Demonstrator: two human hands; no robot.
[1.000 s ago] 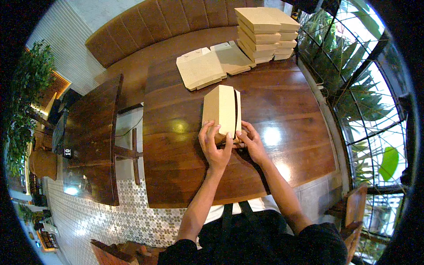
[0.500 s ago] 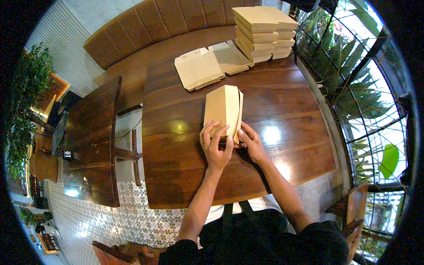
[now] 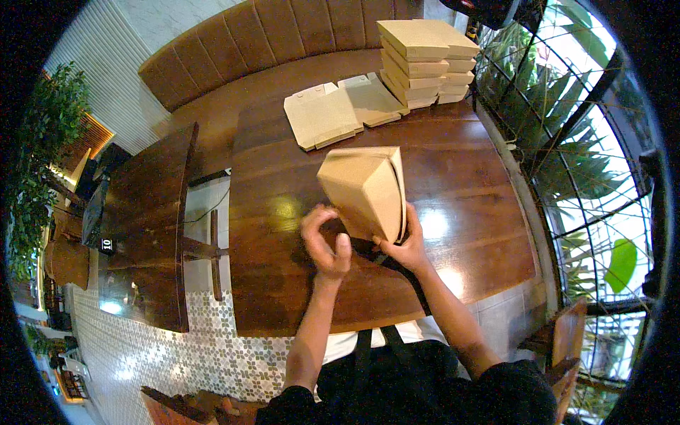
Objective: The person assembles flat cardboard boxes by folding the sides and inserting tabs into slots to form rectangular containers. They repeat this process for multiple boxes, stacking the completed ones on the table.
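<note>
A brown cardboard box [image 3: 361, 185] is tilted up on its edge above the wooden table [image 3: 283, 262], in front of me. My right hand [image 3: 405, 241] grips its near right corner, the thumb on the side panel and the fingers behind it. A narrow gap runs along the box's right side, between lid and wall. My left hand [image 3: 327, 242] is off the box, just left of its near end, with curved fingers and thumb apart and nothing held.
Flat unfolded cardboard blanks [image 3: 322, 117] lie at the far side of the table. Beside them stand two stacks of folded boxes [image 3: 418, 60]. A brown padded bench [image 3: 262, 46] runs behind. To the left is another wooden table [image 3: 145, 241]; a wooden chair [image 3: 563, 340] is near right.
My left hand has let go of the box and moved left. In my right hand the box has turned and tilted, showing more of its side.
</note>
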